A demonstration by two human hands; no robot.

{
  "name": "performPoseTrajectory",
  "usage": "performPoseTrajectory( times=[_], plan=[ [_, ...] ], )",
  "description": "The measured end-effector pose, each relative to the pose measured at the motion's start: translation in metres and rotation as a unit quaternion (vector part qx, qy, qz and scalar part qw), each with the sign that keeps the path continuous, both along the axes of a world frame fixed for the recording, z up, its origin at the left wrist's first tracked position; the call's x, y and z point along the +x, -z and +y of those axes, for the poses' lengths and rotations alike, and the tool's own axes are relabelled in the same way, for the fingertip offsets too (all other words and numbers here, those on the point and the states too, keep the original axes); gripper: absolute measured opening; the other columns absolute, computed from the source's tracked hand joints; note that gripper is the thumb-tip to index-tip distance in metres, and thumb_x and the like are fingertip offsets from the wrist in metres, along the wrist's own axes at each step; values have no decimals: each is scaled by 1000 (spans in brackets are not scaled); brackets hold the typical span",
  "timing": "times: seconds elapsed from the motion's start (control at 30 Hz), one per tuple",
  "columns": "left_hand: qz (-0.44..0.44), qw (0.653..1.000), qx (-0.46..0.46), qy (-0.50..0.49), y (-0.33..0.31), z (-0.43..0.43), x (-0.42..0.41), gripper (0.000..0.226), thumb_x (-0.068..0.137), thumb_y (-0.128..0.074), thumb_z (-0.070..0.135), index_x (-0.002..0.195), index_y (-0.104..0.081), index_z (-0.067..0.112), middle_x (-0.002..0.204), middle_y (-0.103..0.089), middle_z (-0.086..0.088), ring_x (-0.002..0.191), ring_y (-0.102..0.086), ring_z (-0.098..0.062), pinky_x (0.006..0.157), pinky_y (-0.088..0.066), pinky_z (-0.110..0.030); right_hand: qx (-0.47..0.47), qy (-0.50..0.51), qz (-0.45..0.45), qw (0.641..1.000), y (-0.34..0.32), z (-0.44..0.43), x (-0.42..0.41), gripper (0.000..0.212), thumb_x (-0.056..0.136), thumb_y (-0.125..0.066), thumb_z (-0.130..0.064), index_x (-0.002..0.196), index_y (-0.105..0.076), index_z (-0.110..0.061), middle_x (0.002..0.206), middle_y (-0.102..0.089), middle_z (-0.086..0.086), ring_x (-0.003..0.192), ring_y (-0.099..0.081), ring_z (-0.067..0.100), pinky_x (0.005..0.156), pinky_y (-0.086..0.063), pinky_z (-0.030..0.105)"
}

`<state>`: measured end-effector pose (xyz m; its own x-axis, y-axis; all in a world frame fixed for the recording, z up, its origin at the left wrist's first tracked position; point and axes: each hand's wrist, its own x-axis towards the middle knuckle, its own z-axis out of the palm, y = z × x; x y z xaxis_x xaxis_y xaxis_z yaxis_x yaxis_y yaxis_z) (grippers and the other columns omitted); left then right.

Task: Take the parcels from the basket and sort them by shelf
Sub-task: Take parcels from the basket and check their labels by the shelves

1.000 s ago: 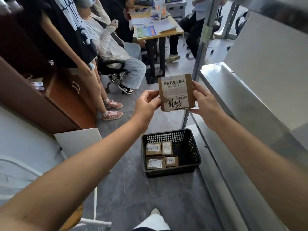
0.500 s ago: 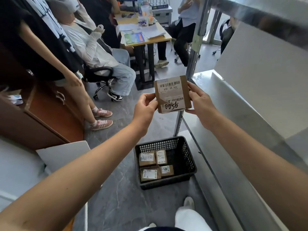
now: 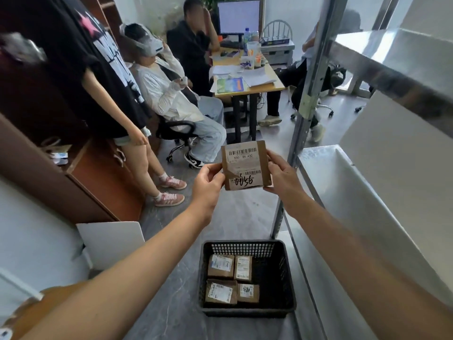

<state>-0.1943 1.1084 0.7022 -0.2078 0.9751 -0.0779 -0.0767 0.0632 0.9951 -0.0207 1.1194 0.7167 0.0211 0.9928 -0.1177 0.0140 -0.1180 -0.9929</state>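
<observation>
I hold a flat brown parcel (image 3: 246,165) up at chest height, label facing me, with a barcode and handwritten digits on it. My left hand (image 3: 208,182) pinches its left edge and my right hand (image 3: 282,177) grips its right edge. Below on the floor stands a black plastic basket (image 3: 282,273) with several small brown parcels (image 3: 221,266) lying flat in its left half. The metal shelf unit (image 3: 348,200) rises right beside my right arm, its lower shelf level with the parcel.
A shelf post (image 3: 304,114) stands just behind the parcel. A person (image 3: 117,99) stands at the left by a brown cabinet (image 3: 81,182); another sits in a chair (image 3: 171,99). A desk (image 3: 245,82) stands farther back. A white board (image 3: 112,241) leans at the left.
My view has tilted upward, so more of the room and the upper shelf show. Both hands keep the same hold on the parcel, which stays raised above the basket.
</observation>
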Motion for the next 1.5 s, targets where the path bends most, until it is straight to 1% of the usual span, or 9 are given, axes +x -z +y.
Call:
performPoseTrajectory(
  times=[0.27, 0.4, 0.53, 0.7, 0.87, 1.03, 1.23, 1.43, 1.5],
  plan=[
    [15, 998, -18, -55, 18, 28, 18, 27, 97, -55, 9, 123, -58, 7, 118, -68, -10, 110, -66, -20, 95, -54, -36, -8, -64, 21, 998, 22, 43, 17, 38, 105, -33, -19, 125, -54, -44, 82, -72, -22, 77, -69, -5, 57, -56, 16],
    [39, 996, -44, -71, 41, 43, 23, 23, 96, -54, 6, 116, -61, 14, 114, -69, -8, 109, -66, -19, 95, -53, -34, -32, -70, 31, 996, 44, 57, 22, 37, 105, -34, -19, 127, -55, -39, 84, -73, -21, 77, -70, -1, 54, -53, 16],
    [58, 992, -77, -76, 65, 56, 27, 21, 94, -56, 6, 102, -63, 25, 109, -69, -5, 106, -66, -19, 91, -53, -31, -68, -51, 34, 996, 76, 71, 22, 35, 105, -34, -18, 121, -56, -40, 89, -73, -14, 80, -71, 6, 67, -60, 30],
    [89, 988, -121, -47, 92, 77, 26, 20, 94, -56, 7, 106, -63, 21, 111, -68, -7, 105, -66, -22, 93, -55, -38, -107, -15, 23, 994, 108, 85, 19, 35, 105, -35, -19, 117, -56, -46, 88, -72, -19, 76, -70, -1, 55, -57, 20],
    [136, 978, -156, -2, 127, 105, 16, 19, 94, -57, 9, 105, -62, 24, 117, -63, -7, 108, -62, -18, 100, -50, -43, -129, 20, 11, 991, 144, 102, 10, 39, 105, -37, -23, 112, -58, -55, 104, -70, -21, 93, -69, -1, 62, -55, 19],
    [157, 966, -196, 65, 184, 122, 14, 21, 95, -57, 10, 109, -62, 25, 122, -62, -5, 108, -60, -15, 100, -50, -37, -160, 74, 0, 984, 215, 110, 13, 36, 105, -40, -24, 129, -58, -44, 124, -65, -15, 112, -63, 6, 90, -57, 41],
    [165, 950, -234, 120, 272, 134, 19, 27, 94, -58, 10, 117, -67, 21, 122, -63, 1, 110, -61, -15, 101, -50, -36, -216, 108, 1, 970, 310, 102, 22, 41, 105, -37, -20, 134, -53, -44, 119, -69, -13, 98, -69, 2, 65, -57, 20],
    [141, 932, -303, 142, 388, 120, 32, 38, 94, -51, 4, 128, -63, 16, 122, -65, -1, 109, -62, -14, 100, -49, -32, -267, 113, -35, 956, 425, 87, 38, 42, 104, -38, -18, 132, -56, -43, 119, -69, -11, 105, -67, 8, 85, -58, 37],
    [143, 921, -329, 152, 430, 111, 36, 42, 92, -49, 2, 128, -62, 19, 116, -67, 0, 96, -63, -15, 88, -51, -30, -294, 110, -41, 948, 471, 77, 43, 42, 104, -39, -18, 134, -55, -43, 117, -68, -15, 106, -67, 7, 90, -57, 40]
  ],
)
